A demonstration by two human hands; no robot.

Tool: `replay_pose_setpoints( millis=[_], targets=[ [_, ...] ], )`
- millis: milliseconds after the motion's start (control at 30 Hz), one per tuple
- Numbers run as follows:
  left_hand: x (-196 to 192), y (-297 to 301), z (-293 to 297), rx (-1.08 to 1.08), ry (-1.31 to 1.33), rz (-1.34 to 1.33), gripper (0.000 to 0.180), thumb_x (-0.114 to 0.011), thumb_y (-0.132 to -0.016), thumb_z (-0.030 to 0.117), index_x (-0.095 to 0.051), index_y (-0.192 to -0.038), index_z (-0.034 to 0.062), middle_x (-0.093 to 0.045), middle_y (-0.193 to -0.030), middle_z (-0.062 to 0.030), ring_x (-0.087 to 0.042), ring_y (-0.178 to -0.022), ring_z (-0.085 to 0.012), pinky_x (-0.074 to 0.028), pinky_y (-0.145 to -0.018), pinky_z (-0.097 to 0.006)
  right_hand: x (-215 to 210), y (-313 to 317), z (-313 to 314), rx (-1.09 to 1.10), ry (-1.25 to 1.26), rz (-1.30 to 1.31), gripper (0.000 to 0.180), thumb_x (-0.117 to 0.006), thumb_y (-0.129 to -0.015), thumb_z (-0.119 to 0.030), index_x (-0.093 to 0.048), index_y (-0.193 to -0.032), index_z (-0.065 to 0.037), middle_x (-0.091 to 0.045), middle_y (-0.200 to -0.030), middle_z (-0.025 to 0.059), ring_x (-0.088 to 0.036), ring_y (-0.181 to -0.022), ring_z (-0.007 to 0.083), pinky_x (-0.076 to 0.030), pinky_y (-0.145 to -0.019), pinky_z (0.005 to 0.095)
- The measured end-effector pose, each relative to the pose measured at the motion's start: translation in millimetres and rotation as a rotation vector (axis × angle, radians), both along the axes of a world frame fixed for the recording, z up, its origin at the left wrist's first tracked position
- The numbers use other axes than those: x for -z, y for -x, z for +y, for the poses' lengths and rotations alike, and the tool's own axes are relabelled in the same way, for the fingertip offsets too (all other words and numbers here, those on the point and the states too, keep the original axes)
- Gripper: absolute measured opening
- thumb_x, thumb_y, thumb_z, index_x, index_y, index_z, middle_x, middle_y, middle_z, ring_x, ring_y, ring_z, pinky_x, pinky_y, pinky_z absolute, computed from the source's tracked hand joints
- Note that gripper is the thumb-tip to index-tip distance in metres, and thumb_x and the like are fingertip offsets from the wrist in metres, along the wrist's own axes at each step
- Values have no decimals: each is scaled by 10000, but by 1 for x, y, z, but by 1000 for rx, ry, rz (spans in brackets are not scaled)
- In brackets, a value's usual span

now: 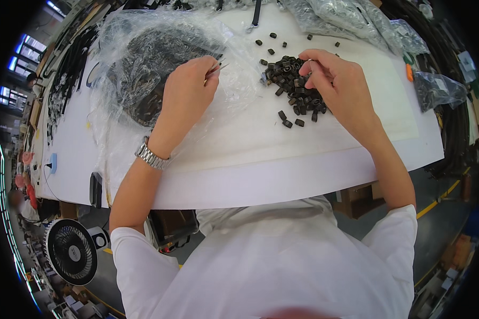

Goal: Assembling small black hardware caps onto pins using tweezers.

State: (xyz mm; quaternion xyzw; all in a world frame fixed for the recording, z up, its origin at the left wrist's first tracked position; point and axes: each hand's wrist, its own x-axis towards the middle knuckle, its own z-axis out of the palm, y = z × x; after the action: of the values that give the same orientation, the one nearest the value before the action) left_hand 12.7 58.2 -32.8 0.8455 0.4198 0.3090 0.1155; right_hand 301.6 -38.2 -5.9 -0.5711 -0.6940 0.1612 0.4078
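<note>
Table (282, 173), white-topped, spanning the work area. Clear plastic bag (123, 27), crumpled, dark contents within, on the table's left part. Left hand (190, 87): over the bag's right side, thumb and forefinger pinched on a slim pointed item. Right hand (341, 80): at the pile's right side, thumb and forefinger curled; whether they grip a piece cannot be told. Pile of small dark pieces (295, 85), right of the bag. Wristwatch (151, 154), metal, left wrist. Slim pointed item (223, 66), projecting rightward.
</note>
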Motion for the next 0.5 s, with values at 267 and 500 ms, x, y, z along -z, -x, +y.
replay_pose_setpoints(
  millis=[267, 500],
  targets=[
    [25, -5, 47, -84, -240, 394, 117, -678, -945, 134, -708, -984, 28, -700, -913, -155, -682, -895, -379, -529, -777, -458, 20, -1, 1, 30, -450, -417, 259, -694, -931, -15, -709, -1189, -29, -696, -1335, 138, -703, -1128, 343, -588, -935, 415],
    [-21, -18, -7, -40, 213, 13, 127, -678, -981, 97, -753, -979, -6, -728, -798, -67, -566, -627, -96, -433, -591, -289, 15, 24, -8, -254, 71, 262, 280, -678, -1014, -67, -684, -1283, 7, -763, -1186, 103, -745, -1044, 201, -590, -876, 322]
  ],
)
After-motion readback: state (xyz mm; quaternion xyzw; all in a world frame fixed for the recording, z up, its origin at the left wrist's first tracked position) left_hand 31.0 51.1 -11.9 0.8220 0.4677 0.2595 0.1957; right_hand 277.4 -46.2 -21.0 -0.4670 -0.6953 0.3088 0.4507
